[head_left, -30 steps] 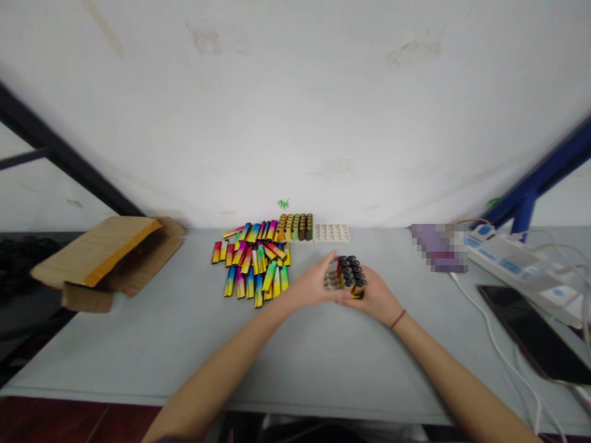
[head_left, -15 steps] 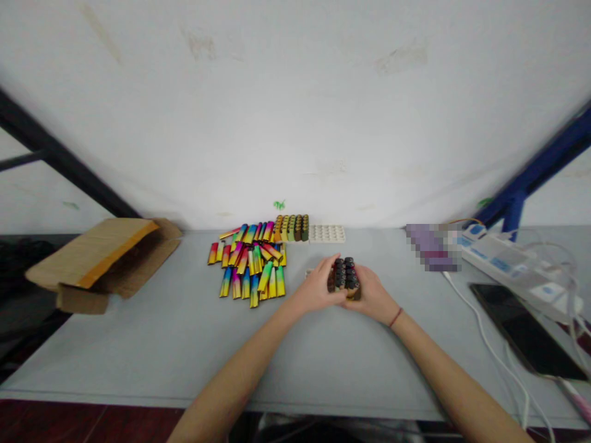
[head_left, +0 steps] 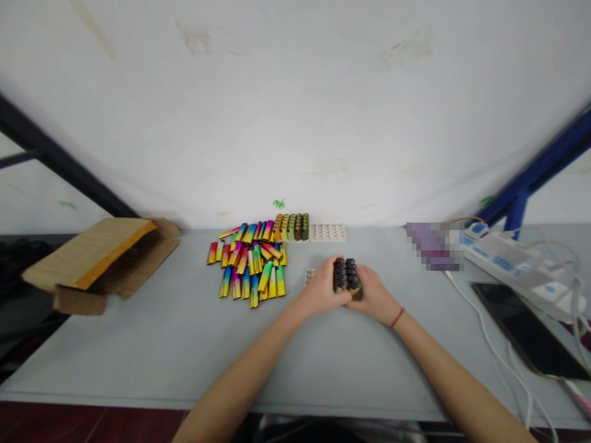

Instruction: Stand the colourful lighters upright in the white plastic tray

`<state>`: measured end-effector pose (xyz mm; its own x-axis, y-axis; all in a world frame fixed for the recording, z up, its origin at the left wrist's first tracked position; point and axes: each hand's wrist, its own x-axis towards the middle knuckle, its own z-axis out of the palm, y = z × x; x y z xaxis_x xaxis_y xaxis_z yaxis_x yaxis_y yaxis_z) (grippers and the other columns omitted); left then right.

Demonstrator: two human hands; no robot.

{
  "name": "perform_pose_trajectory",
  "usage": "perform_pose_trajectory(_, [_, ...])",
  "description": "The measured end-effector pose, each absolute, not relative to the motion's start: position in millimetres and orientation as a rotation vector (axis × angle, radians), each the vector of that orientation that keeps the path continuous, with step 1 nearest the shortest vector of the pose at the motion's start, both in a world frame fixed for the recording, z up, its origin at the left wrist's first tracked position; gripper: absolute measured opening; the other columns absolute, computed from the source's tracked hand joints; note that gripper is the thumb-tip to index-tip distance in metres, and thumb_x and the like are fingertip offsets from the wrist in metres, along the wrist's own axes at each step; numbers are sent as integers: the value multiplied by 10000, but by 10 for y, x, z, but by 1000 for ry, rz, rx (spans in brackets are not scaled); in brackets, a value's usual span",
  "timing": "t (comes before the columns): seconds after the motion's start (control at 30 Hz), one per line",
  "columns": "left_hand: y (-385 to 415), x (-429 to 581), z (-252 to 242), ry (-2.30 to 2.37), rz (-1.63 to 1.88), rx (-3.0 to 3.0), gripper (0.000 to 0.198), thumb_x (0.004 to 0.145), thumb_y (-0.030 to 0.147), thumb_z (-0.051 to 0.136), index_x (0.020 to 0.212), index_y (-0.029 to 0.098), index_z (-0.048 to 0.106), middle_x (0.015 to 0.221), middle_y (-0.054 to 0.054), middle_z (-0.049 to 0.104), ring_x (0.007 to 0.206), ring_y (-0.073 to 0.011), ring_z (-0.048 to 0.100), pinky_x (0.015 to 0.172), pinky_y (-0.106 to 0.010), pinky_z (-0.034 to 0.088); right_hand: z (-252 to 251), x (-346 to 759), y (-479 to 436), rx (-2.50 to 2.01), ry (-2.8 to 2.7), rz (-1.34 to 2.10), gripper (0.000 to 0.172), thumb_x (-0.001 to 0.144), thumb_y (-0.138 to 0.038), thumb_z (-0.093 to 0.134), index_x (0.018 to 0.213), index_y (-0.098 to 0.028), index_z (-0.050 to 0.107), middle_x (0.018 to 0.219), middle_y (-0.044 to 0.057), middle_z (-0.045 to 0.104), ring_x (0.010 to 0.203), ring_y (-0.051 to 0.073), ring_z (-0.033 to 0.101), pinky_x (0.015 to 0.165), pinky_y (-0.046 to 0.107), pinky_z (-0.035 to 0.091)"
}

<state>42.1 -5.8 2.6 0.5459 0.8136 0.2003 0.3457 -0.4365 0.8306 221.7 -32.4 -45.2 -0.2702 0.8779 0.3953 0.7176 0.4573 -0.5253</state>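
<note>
Between my two hands, low over the table, is a tight bunch of small upright pieces with black tops (head_left: 347, 274). My left hand (head_left: 321, 292) is wrapped round the bunch's left side, its thumb across the near side. My right hand (head_left: 373, 297) grips the right side, with its fingers partly hidden. A white tray with holes (head_left: 309, 276) shows partly behind my left hand. To the left lies a loose pile of shiny rainbow-coloured tubes (head_left: 253, 261). Behind the pile, several gold-topped pieces (head_left: 292, 227) stand in close rows.
Against the wall sits another white holed tray (head_left: 327, 232). An open cardboard box (head_left: 101, 255) is at the left. On the right are a purple, blurred-out object (head_left: 429, 246), a power strip (head_left: 517, 264), a black phone (head_left: 526, 329) and white cables (head_left: 482, 326).
Both hands still hold the bunch and have shifted only slightly. More of the holed tray behind my left hand now shows. The pile has not moved.
</note>
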Motion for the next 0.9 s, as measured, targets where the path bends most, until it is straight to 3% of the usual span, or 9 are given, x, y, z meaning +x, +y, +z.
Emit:
perform_pose_trajectory(0.13, [-43,418,60,955,765,1974,743,567,125,690,1238,173,376,1168,-109,529,1101,-265,525,968,-430,427,-467,2220,-330,-1337,-2065,290,837,669,-460,719,1357,-130,375,1237,186,585,1119,342,556,979,492,424])
perform_pose_trajectory(0.3, [-23,385,69,935,727,1961,657,618,138,645,1205,176,352,1134,-100,500,1071,-246,519,938,-403,438,-455,2209,-342,-1364,-2086,291,897,669,-532,729,1387,-147,355,1283,186,564,1165,339,537,1001,501,407])
perform_pose_trajectory(0.5, [-14,368,32,781,761,1992,598,639,113,570,1191,171,348,1177,-106,472,1114,-249,485,961,-390,414,-451,2193,-345,-1415,-2137,297,828,654,-573,737,1310,-165,439,1243,171,603,1149,332,559,1055,556,328])
perform_pose_trajectory(0.9, [-32,403,-37,850,879,1920,615,593,91,583,1141,186,321,1130,-88,450,1058,-225,481,944,-384,411,-406,2182,-364,-1440,-2146,315,800,674,-563,730,1298,-152,445,1232,171,611,1137,321,561,1055,539,323])
